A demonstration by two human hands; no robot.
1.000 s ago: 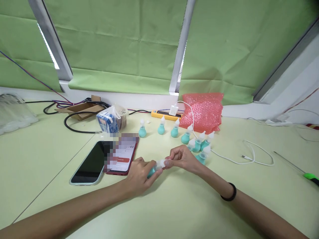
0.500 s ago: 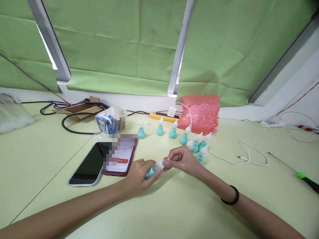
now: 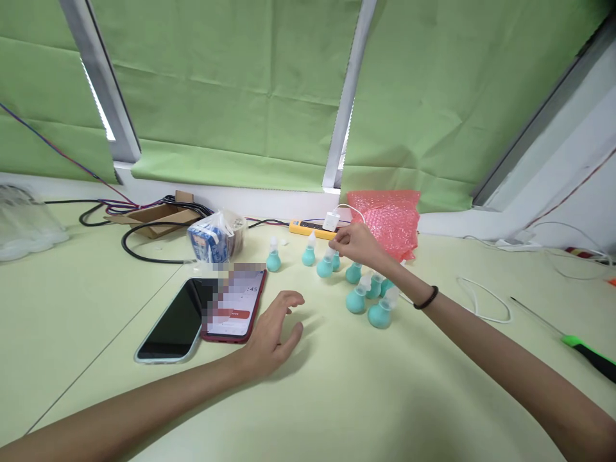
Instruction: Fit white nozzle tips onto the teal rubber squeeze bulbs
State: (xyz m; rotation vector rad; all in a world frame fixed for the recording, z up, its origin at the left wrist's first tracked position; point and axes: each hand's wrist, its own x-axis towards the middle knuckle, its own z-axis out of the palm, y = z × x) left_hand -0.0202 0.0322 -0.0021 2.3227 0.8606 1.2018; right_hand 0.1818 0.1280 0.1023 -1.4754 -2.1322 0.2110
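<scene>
Several small teal bulb bottles with translucent white tips stand in a loose group on the pale green table [image 3: 337,398]. My right hand [image 3: 353,244] is stretched out over them and pinches the white tip of one teal bottle [image 3: 325,267], which hangs at or just above the table among the others. Two more bottles [image 3: 357,299] [image 3: 380,313] stand nearest me, under my right forearm. My left hand [image 3: 272,333] hovers over the table beside the phones, fingers spread and holding nothing.
A black phone [image 3: 171,324] and a red-cased phone [image 3: 235,305] lie left of my left hand. Behind are a wrapped blue-and-white packet [image 3: 214,237], a cardboard piece with black cables [image 3: 154,218], a yellow power strip [image 3: 312,227], pink bubble wrap [image 3: 385,218], a white cable [image 3: 481,301] and a green-handled screwdriver [image 3: 587,353].
Both hands held one teal bottle together near the phones. Now my left hand has let go and opened, and my right hand has carried the bottle away to the group at the back.
</scene>
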